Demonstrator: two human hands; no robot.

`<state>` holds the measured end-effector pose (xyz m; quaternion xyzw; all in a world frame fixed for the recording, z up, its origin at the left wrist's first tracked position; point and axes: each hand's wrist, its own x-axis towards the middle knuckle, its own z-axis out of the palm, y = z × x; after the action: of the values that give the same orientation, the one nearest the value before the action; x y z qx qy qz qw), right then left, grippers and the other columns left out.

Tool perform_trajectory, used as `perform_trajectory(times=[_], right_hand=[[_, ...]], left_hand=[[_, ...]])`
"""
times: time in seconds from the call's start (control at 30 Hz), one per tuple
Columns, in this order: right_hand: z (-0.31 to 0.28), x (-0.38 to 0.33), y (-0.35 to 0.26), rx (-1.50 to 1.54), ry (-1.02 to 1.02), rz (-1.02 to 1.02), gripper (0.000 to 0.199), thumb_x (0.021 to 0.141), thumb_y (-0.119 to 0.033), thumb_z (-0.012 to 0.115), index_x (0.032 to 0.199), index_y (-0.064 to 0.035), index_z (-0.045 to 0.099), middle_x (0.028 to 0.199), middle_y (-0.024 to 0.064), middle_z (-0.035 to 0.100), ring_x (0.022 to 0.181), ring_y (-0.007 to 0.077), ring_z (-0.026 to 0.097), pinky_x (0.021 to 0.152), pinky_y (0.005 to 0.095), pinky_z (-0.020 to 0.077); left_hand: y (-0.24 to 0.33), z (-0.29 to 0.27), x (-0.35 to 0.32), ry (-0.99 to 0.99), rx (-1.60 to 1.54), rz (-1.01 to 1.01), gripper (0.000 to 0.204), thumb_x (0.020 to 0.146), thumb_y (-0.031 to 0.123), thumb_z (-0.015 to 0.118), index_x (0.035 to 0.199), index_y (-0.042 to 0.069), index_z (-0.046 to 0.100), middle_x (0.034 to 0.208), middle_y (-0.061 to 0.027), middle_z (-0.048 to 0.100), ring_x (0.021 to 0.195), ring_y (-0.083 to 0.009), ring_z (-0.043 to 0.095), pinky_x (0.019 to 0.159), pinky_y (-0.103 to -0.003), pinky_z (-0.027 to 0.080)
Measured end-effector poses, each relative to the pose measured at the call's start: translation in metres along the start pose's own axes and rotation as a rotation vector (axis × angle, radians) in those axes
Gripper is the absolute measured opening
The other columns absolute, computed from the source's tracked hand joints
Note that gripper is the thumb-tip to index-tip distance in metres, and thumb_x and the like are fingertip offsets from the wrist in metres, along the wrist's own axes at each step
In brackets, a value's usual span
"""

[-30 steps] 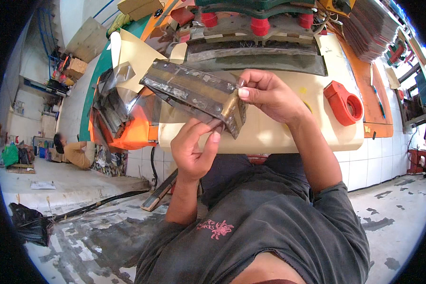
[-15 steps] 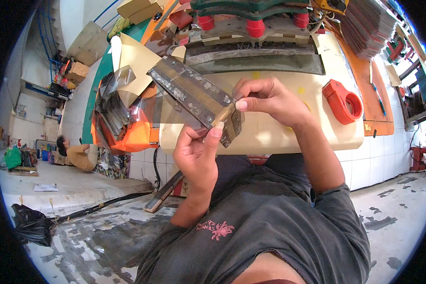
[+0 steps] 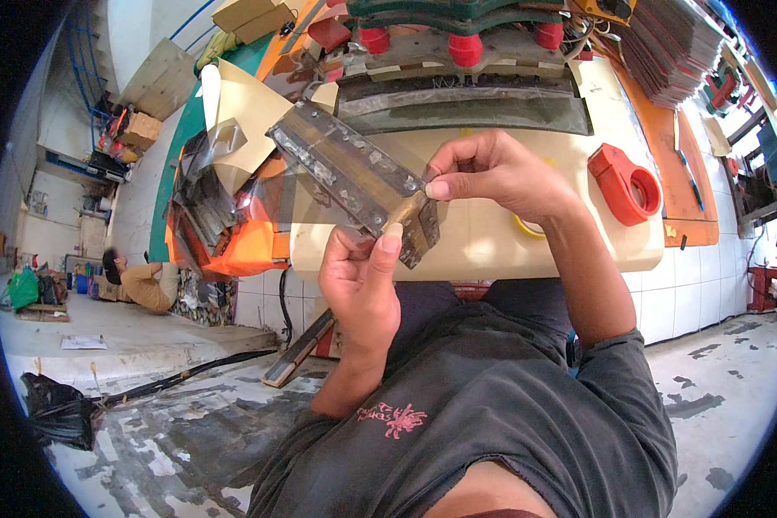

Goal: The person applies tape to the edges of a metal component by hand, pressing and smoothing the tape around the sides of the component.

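Over the near edge of the cream-covered table I hold a long dark plate (image 3: 347, 164) with a brown middle strip, rivets and pale smears. Its near end turns down into a short flap (image 3: 420, 239). My left hand (image 3: 363, 289) grips the near left corner, with the thumb on top and the fingers beneath. Thumb and index finger of my right hand (image 3: 501, 183) pinch at the plate's right corner, beside the bend. Whether a thin clear film is between those fingertips, I cannot make out. Clear film (image 3: 306, 203) shows beside and behind the plate.
On the right lies a red tape dispenser (image 3: 626, 186). Behind my hands a dark curved bar (image 3: 466, 116) fronts a green machine (image 3: 457, 10) with red knobs. Film scraps (image 3: 203, 194) pile up at left. A person (image 3: 142, 281) is on the floor far left.
Both hands keep their grip on the plate. The plate has tilted slightly, and my right hand has shifted a little left.
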<state>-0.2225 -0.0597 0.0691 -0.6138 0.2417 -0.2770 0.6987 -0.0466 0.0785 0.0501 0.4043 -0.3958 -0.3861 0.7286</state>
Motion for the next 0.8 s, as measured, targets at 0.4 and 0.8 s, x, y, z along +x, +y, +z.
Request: perform_trajectory(times=[0.4,0.8], right_hand=[[-0.005,0.003,-0.006,-0.126,-0.056,-0.019,0.018,0.094,-0.017,0.078,0.100,-0.0009,0.073,0.088,-0.0017,0.069,0.083,0.0058,0.060,0.077,0.0237,0.0476],[0.023,-0.018,-0.024,-0.531,0.222,-0.145,0.018,0.093,-0.017,0.077,0.090,-0.0005,0.070,0.078,-0.0017,0.065,0.073,0.0066,0.055,0.067,0.0268,0.0442]], left_hand=[[-0.004,0.002,-0.002,0.017,0.007,0.021,0.010,0.097,0.001,0.068,0.099,0.005,0.058,0.097,-0.0019,0.066,0.088,-0.0065,0.058,0.089,-0.026,0.047],[-0.010,0.000,-0.004,0.038,0.039,0.077,0.009,0.100,0.003,0.066,0.102,0.002,0.057,0.100,-0.0052,0.066,0.091,-0.0088,0.060,0.090,-0.028,0.048]])
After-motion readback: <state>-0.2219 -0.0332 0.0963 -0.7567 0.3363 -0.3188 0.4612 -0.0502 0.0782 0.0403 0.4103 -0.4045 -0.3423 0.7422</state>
